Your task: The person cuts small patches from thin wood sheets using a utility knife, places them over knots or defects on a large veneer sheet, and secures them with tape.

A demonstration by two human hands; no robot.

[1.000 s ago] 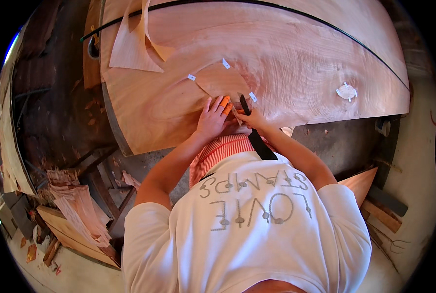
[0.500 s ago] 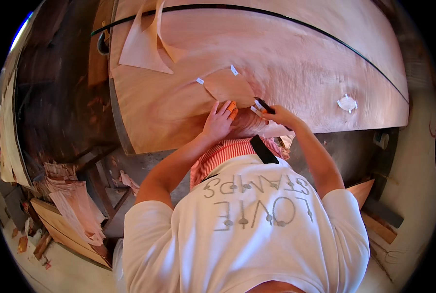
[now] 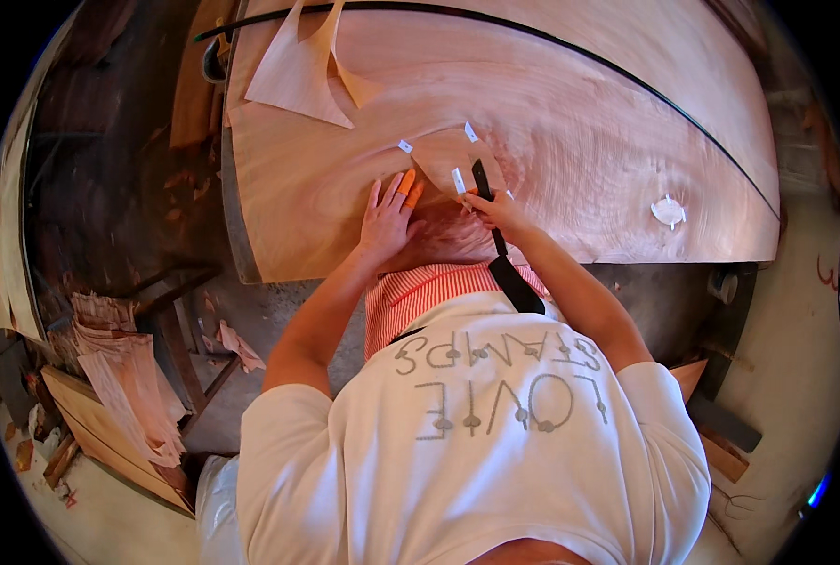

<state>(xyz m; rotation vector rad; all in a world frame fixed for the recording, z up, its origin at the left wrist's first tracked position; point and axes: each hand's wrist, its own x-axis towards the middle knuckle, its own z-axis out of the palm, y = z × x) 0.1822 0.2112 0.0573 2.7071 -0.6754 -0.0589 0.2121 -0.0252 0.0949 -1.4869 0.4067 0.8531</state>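
Observation:
A large wood veneer sheet (image 3: 316,226) covers the work surface before me. On it lies a smaller veneer patch (image 3: 450,155), with pieces of white tape (image 3: 472,132) at its edges. My left hand (image 3: 387,218) rests flat on the sheet, left of the patch, fingers stretched out, orange covers on two of them. My right hand (image 3: 497,212) is closed around a slim black tool (image 3: 480,177) that looks like a knife; its kind is not clear. Beside the right fingertips, at the patch's near edge, is another white tape strip (image 3: 458,180).
Loose curved veneer offcuts (image 3: 298,80) lie at the far left of the sheet. A long black strip (image 3: 571,47) bends across the far side. To the right is a small taped white patch (image 3: 668,212). Veneer scraps (image 3: 128,377) hang over boards at lower left.
My left hand has moved left, off the patch's near edge, and its fingers now lie flat. My right hand has shifted left, with the black tool turned more upright and a tape strip by its fingertips.

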